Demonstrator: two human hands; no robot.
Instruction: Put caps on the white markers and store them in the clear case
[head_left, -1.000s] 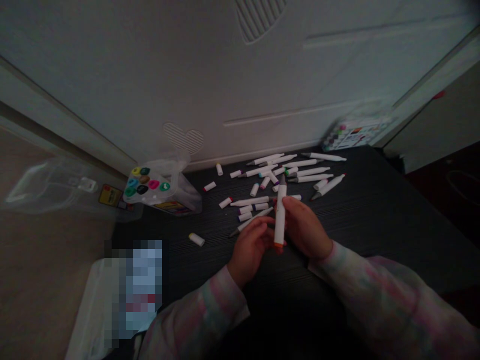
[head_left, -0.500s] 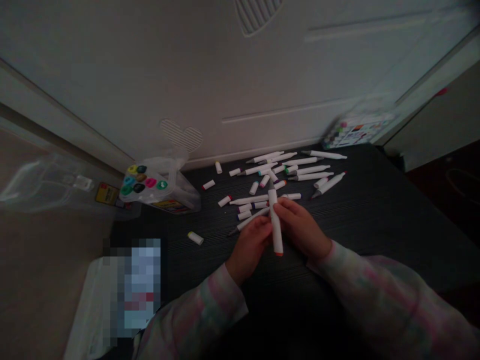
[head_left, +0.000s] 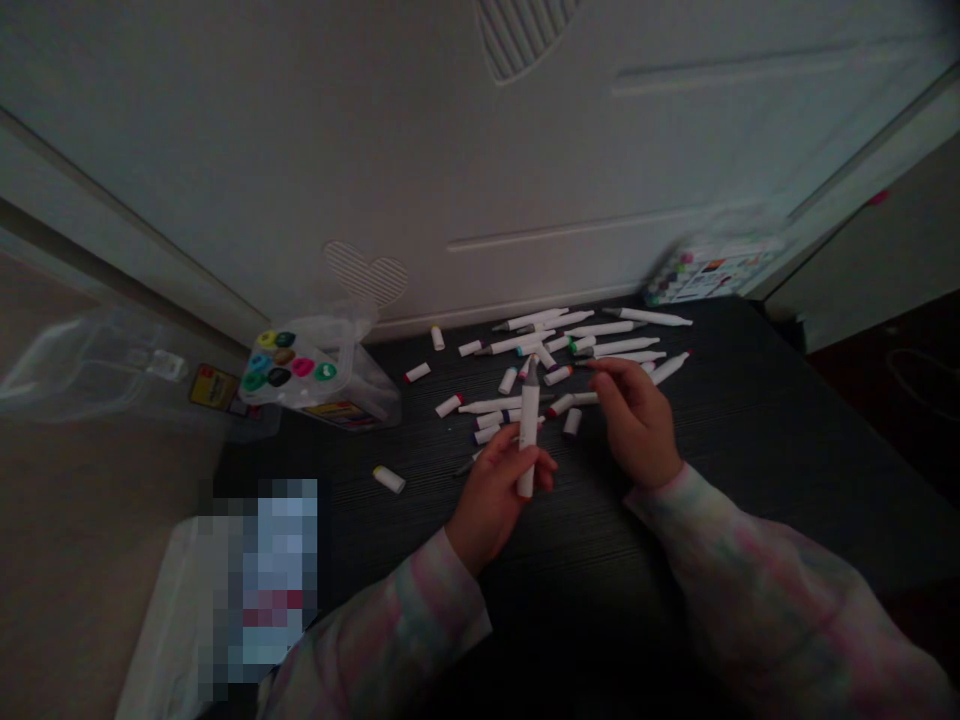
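Observation:
My left hand (head_left: pixel 499 490) is closed around a white marker (head_left: pixel 529 420) with an uncapped grey tip pointing away and an orange end toward me. My right hand (head_left: pixel 637 420) hovers over the pile, thumb and index finger slightly apart, near the grey tip of a lying marker and a white cap with an orange end (head_left: pixel 558 376). Nothing shows between its fingers. A loose white cap (head_left: pixel 572 422) lies between my hands. Uncapped white markers (head_left: pixel 626 346) and several caps with coloured ends are scattered beyond them on the dark tabletop.
At the left stands a clear plastic case (head_left: pixel 367 385) holding several capped markers, its lid (head_left: pixel 97 370) swung open. Another marker case (head_left: pixel 712 270) leans at the back right. A white panelled surface (head_left: pixel 450 150) rises behind the table (head_left: pixel 787 450). A blurred-out object (head_left: pixel 277 570) is front left.
My right hand has let go of the marker and moved right and away, toward the pile. The left hand keeps the marker, now shifted slightly left with its tip more upright.

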